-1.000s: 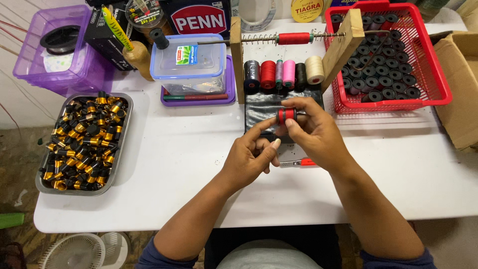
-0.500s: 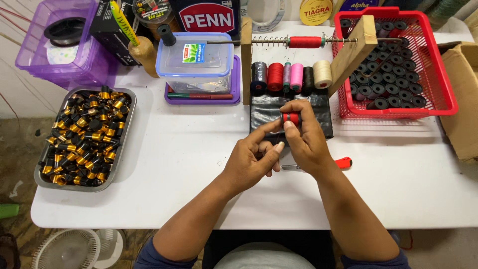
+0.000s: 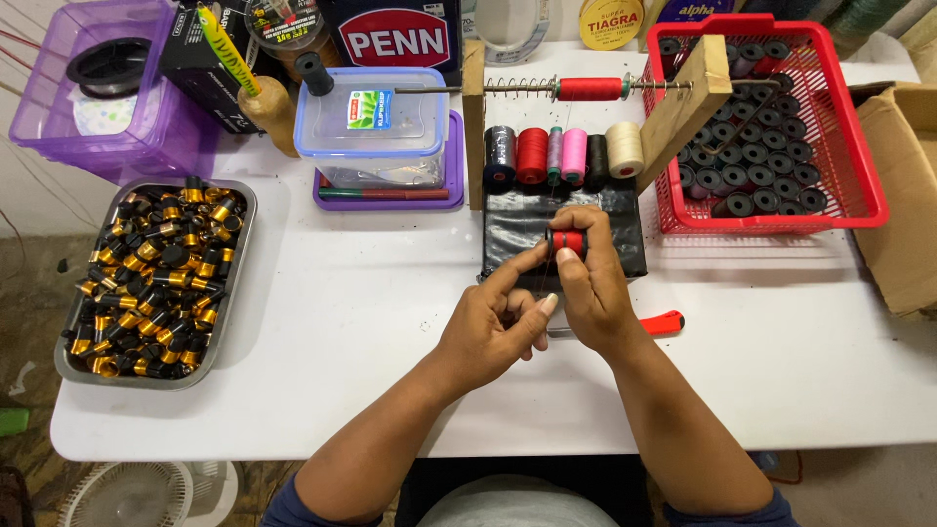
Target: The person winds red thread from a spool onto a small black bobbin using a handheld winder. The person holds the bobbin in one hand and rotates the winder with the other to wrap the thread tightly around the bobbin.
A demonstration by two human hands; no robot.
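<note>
My right hand (image 3: 592, 288) pinches a small red spool (image 3: 567, 241) between fingertips and thumb, over the black mat (image 3: 625, 234) on the white table (image 3: 322, 322). My left hand (image 3: 493, 327) sits touching it, fingers half curled, forefinger reaching toward the spool (thread too thin to see).

a small craft workshop: thread spools (image 3: 561, 154) on a wooden jig (image 3: 683, 107), tray of metal parts (image 3: 156, 278).

White bench (image 3: 322, 322) carries a metal tray (image 3: 234, 283) of black-and-gold pieces at left and a red basket (image 3: 869, 195) of black spools at right. Between them sit a purple bin (image 3: 146, 146), a clear lidded box (image 3: 376, 127), a wooden spool rack (image 3: 683, 107) and a black mat (image 3: 512, 239), with a red-handled tool (image 3: 666, 322) nearer the front edge.
</note>
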